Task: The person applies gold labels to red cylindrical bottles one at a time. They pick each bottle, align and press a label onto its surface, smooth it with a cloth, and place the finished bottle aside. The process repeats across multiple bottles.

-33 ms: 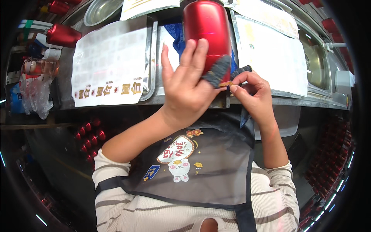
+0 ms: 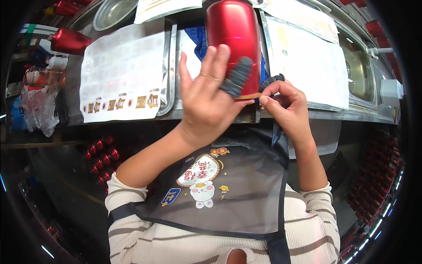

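Note:
A glossy red bottle [image 2: 234, 33] lies on its side with its base toward me, over a blue cloth [image 2: 195, 38]. A thin gold strip [image 2: 248, 96] runs along the rim of that base. My left hand [image 2: 201, 99] rests on the bottle's left side with fingers spread; its thumb, in a dark grey cover, presses near the rim. At the strip's right end, my right hand [image 2: 290, 112] has thumb and forefinger pinched together on it. A dark grey cover also wraps a finger of that hand. The bottle's far end is cut off by the picture's upper edge.
White printed sheets with gold lettering [image 2: 121, 75] lie on a metal tray to the left. More white sheets [image 2: 307, 66] cover the right side, beside a metal sink [image 2: 358, 70]. Another red bottle [image 2: 70, 41] and a metal bowl [image 2: 115, 14] are at the far left.
My left hand has slid slightly left, its thumb lifting off the rim's right part. More of the gold strip shows between my hands. The right hand has hardly moved.

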### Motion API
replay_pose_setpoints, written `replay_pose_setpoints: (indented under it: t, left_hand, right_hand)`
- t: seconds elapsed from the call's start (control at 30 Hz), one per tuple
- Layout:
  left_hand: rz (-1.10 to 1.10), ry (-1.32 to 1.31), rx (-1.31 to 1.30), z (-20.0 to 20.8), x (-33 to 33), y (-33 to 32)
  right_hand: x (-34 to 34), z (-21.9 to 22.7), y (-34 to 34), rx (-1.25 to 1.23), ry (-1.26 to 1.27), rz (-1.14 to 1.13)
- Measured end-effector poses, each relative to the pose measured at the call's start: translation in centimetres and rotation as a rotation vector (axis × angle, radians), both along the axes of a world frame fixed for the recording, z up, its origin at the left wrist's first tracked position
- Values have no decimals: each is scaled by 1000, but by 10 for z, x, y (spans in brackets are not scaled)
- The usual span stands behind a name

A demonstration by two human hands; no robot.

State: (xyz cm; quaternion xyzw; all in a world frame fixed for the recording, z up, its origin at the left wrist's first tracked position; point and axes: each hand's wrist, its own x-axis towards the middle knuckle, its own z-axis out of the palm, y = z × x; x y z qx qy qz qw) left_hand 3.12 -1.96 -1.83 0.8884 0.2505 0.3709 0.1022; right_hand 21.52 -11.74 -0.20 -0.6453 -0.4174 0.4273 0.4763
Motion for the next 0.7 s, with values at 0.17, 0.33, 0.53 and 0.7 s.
replay_pose_setpoints:
  t: [0.17,0.33,0.53,0.7]
  left_hand:
    - [-39,-59,-251,-12,-24,-3]
    - [-25,66,-197,-24,-48,-20]
    - [-81,100,-64,-15,-39,-15]
    - [-111,136,37,-1,-27,-9]
  right_hand:
    - [3,11,0,-43,38,7]
    - [5,11,-3,-22,31,16]
    - [10,12,-1,-83,134,-9]
    - [10,8,0,-81,150,-8]
